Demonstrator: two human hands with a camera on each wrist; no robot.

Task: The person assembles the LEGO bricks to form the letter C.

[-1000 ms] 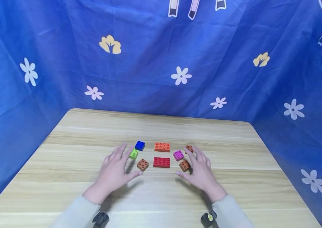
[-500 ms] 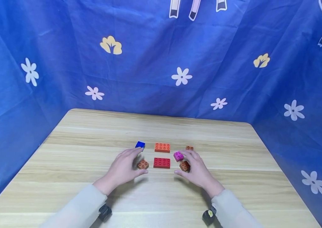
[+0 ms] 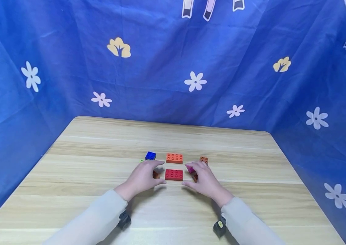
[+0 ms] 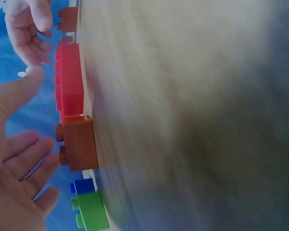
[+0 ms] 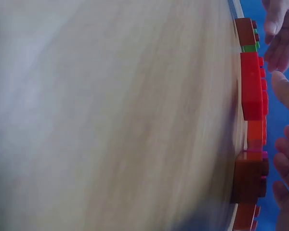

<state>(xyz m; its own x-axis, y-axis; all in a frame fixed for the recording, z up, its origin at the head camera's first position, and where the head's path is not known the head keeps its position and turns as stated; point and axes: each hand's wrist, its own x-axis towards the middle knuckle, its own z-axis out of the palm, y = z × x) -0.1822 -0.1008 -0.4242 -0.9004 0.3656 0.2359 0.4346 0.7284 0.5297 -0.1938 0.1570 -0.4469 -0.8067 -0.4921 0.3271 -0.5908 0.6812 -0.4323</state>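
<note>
Left hand, thumb and fingers apart, is just left of red rectangular plastic brick lying on pale wood-grain table, orange rectangular plastic brick behind it, magenta square plastic brick partly hidden by right hand, its thumb and fingers also apart.

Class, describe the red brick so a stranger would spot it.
Start at the table, then look between the left hand and right hand. There, below the orange brick in the head view, lies the red brick. Both are long with eight studs, but only it is deep red.
</note>
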